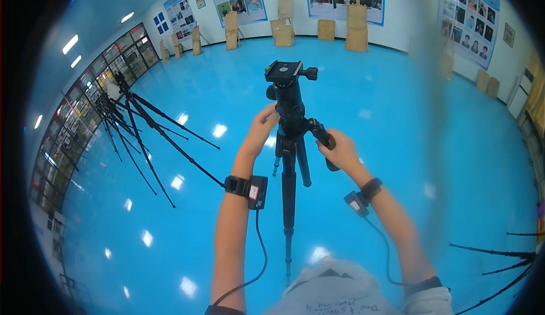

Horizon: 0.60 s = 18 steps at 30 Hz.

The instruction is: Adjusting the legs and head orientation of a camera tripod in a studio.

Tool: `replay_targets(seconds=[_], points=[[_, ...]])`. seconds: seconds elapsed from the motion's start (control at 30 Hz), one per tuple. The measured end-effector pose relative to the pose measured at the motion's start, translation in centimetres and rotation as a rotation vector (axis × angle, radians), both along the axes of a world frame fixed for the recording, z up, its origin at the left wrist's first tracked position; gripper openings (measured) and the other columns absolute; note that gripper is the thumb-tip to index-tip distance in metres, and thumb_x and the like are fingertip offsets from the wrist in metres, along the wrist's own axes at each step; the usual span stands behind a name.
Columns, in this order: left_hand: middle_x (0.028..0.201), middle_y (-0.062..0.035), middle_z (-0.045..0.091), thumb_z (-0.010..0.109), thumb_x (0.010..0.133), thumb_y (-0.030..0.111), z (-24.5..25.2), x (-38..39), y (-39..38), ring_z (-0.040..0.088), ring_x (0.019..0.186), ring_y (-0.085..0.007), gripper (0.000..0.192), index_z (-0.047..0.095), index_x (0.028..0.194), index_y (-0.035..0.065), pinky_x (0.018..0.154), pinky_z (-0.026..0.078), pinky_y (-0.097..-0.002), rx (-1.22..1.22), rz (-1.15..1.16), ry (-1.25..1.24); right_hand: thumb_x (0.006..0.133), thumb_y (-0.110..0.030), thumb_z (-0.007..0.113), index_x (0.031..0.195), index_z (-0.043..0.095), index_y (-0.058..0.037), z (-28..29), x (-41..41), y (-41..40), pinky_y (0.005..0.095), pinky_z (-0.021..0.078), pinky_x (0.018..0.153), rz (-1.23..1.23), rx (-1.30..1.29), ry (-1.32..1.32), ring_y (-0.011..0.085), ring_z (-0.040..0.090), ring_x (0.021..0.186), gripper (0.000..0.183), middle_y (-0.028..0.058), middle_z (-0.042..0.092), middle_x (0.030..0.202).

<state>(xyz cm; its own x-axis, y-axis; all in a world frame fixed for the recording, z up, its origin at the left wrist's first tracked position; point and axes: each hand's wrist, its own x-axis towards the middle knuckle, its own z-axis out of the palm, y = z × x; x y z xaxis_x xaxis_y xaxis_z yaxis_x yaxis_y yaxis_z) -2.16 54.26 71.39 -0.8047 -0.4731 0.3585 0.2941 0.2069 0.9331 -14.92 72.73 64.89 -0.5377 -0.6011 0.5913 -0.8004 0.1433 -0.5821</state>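
Observation:
A black camera tripod (289, 153) stands in front of me, its ball head topped by a quick-release clamp (283, 70) with a side knob (311, 73) pointing right. No camera is mounted on it. My left hand (265, 123) touches the left side of the tripod just below the ball head; its fingertips are partly hidden behind it. My right hand (342, 148) grips the black handle (325, 138) that juts out from the tripod's right side. A black device is strapped to each of my wrists, with a cable running back along the arm.
Several black tripods (149, 121) stand at left, one leg reaching near my left wrist. More tripod legs (506, 253) spread at lower right. Wooden easels with boards (357, 27) line the far wall. Glass doors (134, 51) are at far left.

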Motion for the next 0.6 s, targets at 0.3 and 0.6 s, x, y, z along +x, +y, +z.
replay_targets(seconds=[0.3, 0.6], points=[[0.117, -0.0077, 0.055, 0.068, 0.071, 0.013, 0.5, 2.1, 0.4, 0.043, 0.115, -0.0239, 0.029, 0.064, 0.099, 0.0031, 0.097, 0.034, -0.0374, -0.612, 0.180, 0.065, 0.073, -0.030, 0.068, 0.076, 0.055, -0.0050, 0.0, 0.2, -0.1, 0.0329, 0.0398, 0.050, -0.018, 0.009, -0.027, 0.0240, 0.052, 0.054, 0.028, 0.0081, 0.050, 0.059], [0.108, -0.0072, 0.060, 0.067, 0.074, 0.009, -0.7, 1.4, -0.1, 0.046, 0.112, -0.0233, 0.020, 0.067, 0.092, 0.0024, 0.094, 0.037, -0.0358, -0.529, 0.182, 0.141, 0.073, -0.031, 0.068, 0.077, 0.056, -0.0055, 0.0, 0.4, 0.0, 0.0330, 0.0412, 0.051, -0.052, -0.003, -0.008, 0.0249, 0.053, 0.056, 0.028, 0.0085, 0.052, 0.061]])
